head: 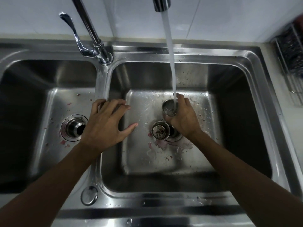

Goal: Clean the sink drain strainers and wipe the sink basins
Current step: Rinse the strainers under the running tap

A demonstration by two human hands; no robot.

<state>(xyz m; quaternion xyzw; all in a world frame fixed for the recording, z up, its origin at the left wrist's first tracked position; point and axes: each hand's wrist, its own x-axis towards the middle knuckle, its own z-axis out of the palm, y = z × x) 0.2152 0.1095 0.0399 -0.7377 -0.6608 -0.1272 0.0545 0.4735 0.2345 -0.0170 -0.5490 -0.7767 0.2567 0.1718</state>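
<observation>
Strainer (168,109) partly behind right hand (185,119)

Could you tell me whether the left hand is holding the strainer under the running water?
No, the right hand holds the strainer under the stream, while the left hand rests, fingers spread, on the divider.

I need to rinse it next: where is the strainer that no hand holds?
In the head view, the loose strainer lies in the right basin, at the left edge of the drain, below the right hand, which grips the other strainer.
</observation>
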